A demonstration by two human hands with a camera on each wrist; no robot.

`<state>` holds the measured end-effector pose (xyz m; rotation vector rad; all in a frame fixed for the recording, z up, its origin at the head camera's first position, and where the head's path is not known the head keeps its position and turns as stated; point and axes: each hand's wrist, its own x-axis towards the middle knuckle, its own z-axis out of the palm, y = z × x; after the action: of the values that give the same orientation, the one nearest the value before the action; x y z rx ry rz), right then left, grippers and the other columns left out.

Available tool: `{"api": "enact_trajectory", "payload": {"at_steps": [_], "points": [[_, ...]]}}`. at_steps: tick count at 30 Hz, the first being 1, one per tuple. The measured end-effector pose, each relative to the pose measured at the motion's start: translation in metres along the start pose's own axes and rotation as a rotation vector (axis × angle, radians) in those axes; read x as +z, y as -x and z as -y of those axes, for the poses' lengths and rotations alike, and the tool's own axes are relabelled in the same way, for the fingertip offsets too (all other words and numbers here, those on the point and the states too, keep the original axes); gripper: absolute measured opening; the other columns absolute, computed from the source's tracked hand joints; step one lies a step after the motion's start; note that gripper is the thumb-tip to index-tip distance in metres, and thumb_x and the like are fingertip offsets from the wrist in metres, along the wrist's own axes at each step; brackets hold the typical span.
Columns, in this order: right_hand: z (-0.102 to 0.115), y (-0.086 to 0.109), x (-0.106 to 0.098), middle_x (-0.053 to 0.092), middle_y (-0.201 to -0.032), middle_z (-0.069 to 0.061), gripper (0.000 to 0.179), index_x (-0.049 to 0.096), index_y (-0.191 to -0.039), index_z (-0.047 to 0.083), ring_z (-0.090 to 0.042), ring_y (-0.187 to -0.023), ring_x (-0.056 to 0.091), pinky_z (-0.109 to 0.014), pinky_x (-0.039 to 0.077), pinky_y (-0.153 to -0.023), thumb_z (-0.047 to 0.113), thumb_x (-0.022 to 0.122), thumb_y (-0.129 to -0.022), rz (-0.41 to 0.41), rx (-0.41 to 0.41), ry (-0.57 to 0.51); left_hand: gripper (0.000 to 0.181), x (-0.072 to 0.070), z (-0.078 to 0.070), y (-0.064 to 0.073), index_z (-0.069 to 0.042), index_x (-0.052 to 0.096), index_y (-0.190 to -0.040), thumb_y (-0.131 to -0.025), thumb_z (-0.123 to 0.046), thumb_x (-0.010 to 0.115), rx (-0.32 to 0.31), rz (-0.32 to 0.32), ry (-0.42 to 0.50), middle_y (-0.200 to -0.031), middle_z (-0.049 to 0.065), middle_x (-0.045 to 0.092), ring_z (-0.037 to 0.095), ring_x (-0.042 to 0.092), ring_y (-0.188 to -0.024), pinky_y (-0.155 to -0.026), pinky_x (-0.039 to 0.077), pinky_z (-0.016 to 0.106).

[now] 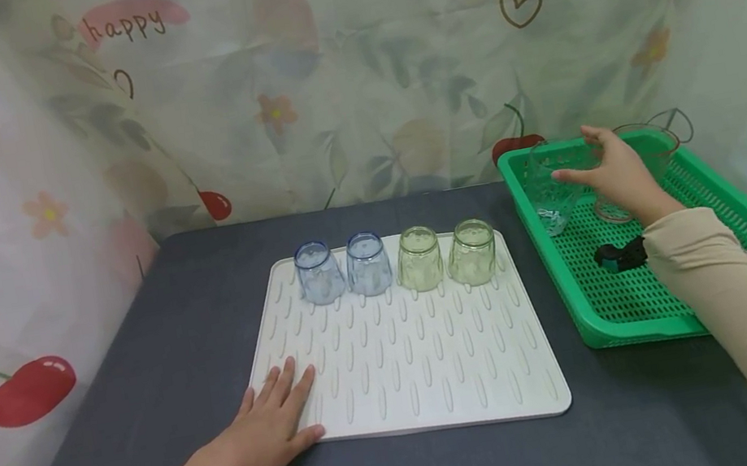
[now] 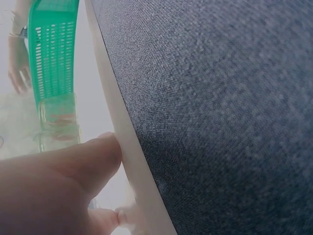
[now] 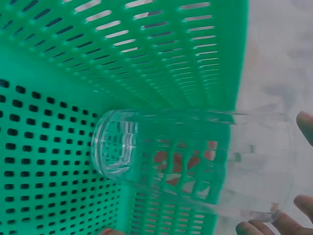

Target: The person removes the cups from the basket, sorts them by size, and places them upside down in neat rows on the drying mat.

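My left hand [image 1: 260, 441] rests on the near left corner of a white ridged drying mat [image 1: 402, 360], fingers spread and thumb along the front edge. Over the green basket [image 1: 569, 291], my right hand [image 1: 615, 172] is at the top of a tall clear glass [image 3: 161, 156], which stands upright inside. Its thumb and fingers are spread on either side of the rim, with a gap showing by the thumb. Behind this hand a clear glass mug [image 1: 661, 156] with a reddish-brown rim and a handle stands in the basket, partly hidden.
Two blue glasses [image 1: 319, 273] [image 1: 368, 264] and two green glasses [image 1: 418, 260] [image 1: 472, 253] stand upside down in a row along the mat's back edge. The dark table [image 1: 206, 294] ends at a patterned curtain [image 1: 349, 88].
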<state>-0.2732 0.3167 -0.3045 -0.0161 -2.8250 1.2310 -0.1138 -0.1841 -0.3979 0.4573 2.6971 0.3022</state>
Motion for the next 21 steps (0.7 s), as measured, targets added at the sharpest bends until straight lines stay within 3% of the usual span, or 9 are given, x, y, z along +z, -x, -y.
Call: {"api": "enact_trajectory", "payload": {"at_steps": [13, 21], "points": [[-0.009, -0.014, 0.009, 0.005, -0.159, -0.027, 0.101, -0.002, -0.155, 0.002, -0.052, -0.138, 0.022, -0.066, 0.029, -0.104, 0.04, 0.066, -0.09, 0.001, -0.003, 0.074, 0.082, -0.001, 0.0, 0.0, -0.011, 0.022, -0.155, -0.093, -0.052, 0.056, 0.0, 0.007, 0.006, -0.161, 0.02, 0.009, 0.043, 0.008, -0.147, -0.111, 0.009, 0.069], [-0.014, -0.016, 0.011, 0.01, -0.157, -0.03, 0.108, -0.012, -0.154, 0.005, -0.053, -0.136, 0.026, -0.065, 0.03, -0.104, 0.046, 0.065, -0.09, 0.04, 0.048, 0.02, 0.081, 0.0, 0.001, 0.0, -0.011, 0.023, -0.155, -0.093, -0.052, 0.056, 0.003, -0.002, 0.007, -0.161, 0.02, 0.009, 0.043, 0.009, -0.147, -0.111, 0.009, 0.069]]}}
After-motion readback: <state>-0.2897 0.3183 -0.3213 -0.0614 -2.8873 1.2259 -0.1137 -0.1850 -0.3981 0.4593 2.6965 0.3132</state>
